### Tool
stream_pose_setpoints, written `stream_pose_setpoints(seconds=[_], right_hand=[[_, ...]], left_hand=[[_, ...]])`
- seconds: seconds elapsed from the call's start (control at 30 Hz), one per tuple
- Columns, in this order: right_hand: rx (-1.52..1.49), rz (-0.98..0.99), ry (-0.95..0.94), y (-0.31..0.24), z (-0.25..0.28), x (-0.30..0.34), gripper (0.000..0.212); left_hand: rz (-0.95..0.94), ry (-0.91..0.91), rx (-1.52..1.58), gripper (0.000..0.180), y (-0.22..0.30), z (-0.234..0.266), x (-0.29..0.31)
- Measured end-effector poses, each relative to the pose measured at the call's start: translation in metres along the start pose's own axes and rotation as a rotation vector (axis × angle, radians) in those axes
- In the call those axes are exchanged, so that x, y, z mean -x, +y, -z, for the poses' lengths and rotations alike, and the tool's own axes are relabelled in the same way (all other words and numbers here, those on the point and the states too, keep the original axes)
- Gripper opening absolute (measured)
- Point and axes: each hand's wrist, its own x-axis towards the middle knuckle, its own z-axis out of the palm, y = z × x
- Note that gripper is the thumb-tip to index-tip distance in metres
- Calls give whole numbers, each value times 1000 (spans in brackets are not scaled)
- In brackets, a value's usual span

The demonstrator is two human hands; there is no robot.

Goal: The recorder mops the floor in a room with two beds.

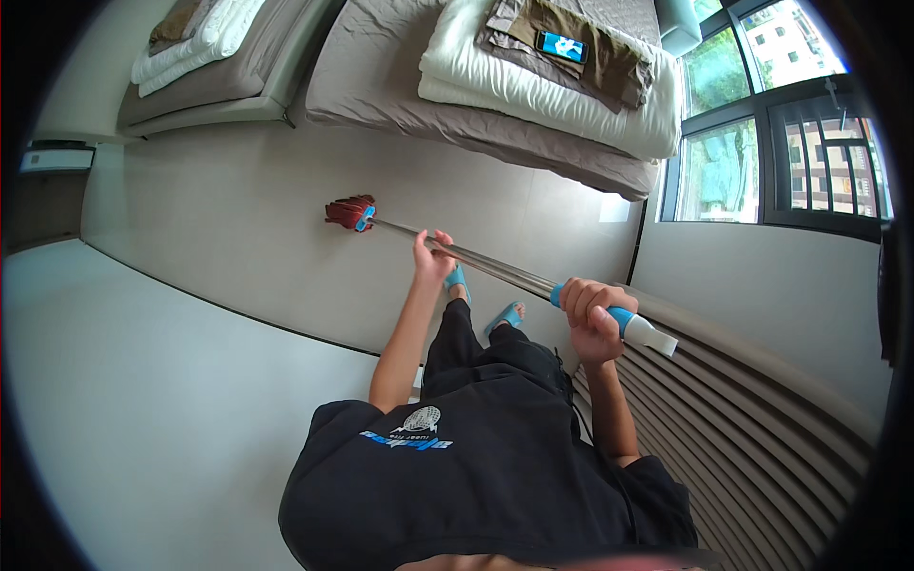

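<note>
A mop (500, 270) with a thin metal pole slants across the view. Its dark red head (345, 211) rests on the floor ahead and to the left, joined to the pole by a blue fitting. Around the blue grip near the pole's upper end, the fingers of my right hand (595, 309) are wrapped. A white end piece sticks out beyond that hand. Lower on the pole, my left hand (434, 259) holds the bare metal, the pole passing between thumb and fingers.
Ahead stands a bed (381, 71) with a white folded quilt (533, 90), brown clothing and a lit phone (562, 47). Another bed (205, 95) is at far left. Windows (719, 157) are at right, a ribbed grey panel (724, 419) beside me. White surface (171, 400) at left.
</note>
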Motion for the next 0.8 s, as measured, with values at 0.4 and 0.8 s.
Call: stream_pose_setpoints(seconds=[0.4, 0.8], right_hand=[[239, -8, 239, -88, 71, 124, 27], [533, 168, 462, -141, 174, 233, 27]], left_hand=[[296, 334, -251, 38, -117, 124, -82], [526, 424, -608, 40, -386, 200, -44]])
